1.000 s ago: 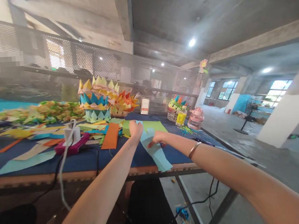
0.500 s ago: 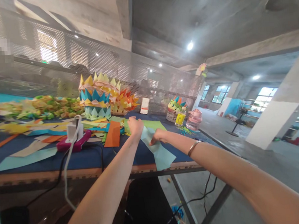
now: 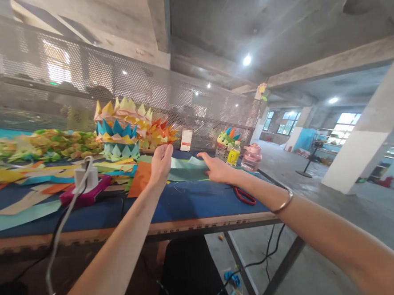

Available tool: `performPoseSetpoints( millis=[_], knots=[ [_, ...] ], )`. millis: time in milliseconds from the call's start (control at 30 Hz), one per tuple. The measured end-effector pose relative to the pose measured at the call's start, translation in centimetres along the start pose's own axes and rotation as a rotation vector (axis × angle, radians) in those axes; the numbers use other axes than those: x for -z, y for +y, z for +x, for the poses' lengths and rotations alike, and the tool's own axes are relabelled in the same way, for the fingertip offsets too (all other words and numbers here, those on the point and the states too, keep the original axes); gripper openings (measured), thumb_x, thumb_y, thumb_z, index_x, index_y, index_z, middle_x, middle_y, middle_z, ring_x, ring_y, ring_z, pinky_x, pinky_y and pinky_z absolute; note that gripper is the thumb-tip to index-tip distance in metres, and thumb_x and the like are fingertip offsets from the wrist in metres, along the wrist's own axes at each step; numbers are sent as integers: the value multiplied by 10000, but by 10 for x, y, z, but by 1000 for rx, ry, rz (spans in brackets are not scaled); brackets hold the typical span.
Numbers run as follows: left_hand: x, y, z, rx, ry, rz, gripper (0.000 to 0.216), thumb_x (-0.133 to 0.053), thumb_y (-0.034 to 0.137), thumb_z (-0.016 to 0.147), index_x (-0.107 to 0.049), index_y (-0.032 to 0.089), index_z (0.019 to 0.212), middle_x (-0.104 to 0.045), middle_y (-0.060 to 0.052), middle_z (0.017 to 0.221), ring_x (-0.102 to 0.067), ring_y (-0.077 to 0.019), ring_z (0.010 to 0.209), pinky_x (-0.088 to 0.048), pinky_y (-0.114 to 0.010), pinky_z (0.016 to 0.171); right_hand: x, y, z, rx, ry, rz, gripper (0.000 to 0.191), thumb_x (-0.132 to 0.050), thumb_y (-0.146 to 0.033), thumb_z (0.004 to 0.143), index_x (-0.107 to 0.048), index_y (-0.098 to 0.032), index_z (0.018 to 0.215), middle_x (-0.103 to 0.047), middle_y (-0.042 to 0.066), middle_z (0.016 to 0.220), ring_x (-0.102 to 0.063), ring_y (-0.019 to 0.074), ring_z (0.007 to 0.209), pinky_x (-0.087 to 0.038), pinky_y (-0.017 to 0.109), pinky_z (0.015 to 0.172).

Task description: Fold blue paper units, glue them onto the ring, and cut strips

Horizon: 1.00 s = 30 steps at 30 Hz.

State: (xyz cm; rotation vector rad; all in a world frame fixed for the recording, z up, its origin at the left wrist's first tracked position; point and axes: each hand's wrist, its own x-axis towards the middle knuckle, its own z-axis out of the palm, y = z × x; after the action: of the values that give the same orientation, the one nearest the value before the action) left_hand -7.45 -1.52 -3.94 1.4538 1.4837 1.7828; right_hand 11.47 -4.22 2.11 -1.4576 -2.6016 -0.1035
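Note:
A light blue paper strip is stretched flat between my two hands above the blue table. My left hand is closed at the strip's left end, its fingers together. At the other end, my right hand holds the edge between thumb and fingers, with the index finger reaching forward over it. An orange paper piece lies beside my left hand, partly behind the wrist. Red-handled scissors rest on the table under my right forearm, their blades mostly hidden.
Stacked paper crowns and a heap of paper scraps stand at the back left. A white plug sits on a magenta power block. A yellow-labelled bottle and a pink bottle stand at the right.
The light blue paper hung slanting over the table's front edge; now it lies level between my hands, farther back. My hands have moved apart. The scissors have come into view.

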Motion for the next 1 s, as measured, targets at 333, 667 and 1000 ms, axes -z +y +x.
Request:
performPoseSetpoints(
  millis=[333,667,1000],
  knots=[
    [47,-17,-31,-371,-587,262,1211,-835,425,423,-238,226,1457,-244,-132,1538,-201,-304,1414,-194,-433,1135,-33,26,-37,178,47,15,296,-567,-302,909,-558,-164,1171,-612,69,1143,-604,213,1016,-490,446,885],
    [21,-23,-17,-314,-614,461,402,-675,290,582,-696,255,982,-721,-42,1044,-637,-262,1008,-455,-312,899,-41,33,-41,67,2,-33,237,-561,-319,913,-597,-165,1089,-630,57,1087,-624,188,944,-518,401,827],
    [40,0,-29,-243,-594,491,209,-598,413,618,-673,244,715,-700,10,708,-634,-210,721,-445,-249,671,-24,43,-51,91,37,26,244,-549,-314,920,-593,-164,1107,-632,58,1096,-621,193,966,-503,420,859]
  ],
)
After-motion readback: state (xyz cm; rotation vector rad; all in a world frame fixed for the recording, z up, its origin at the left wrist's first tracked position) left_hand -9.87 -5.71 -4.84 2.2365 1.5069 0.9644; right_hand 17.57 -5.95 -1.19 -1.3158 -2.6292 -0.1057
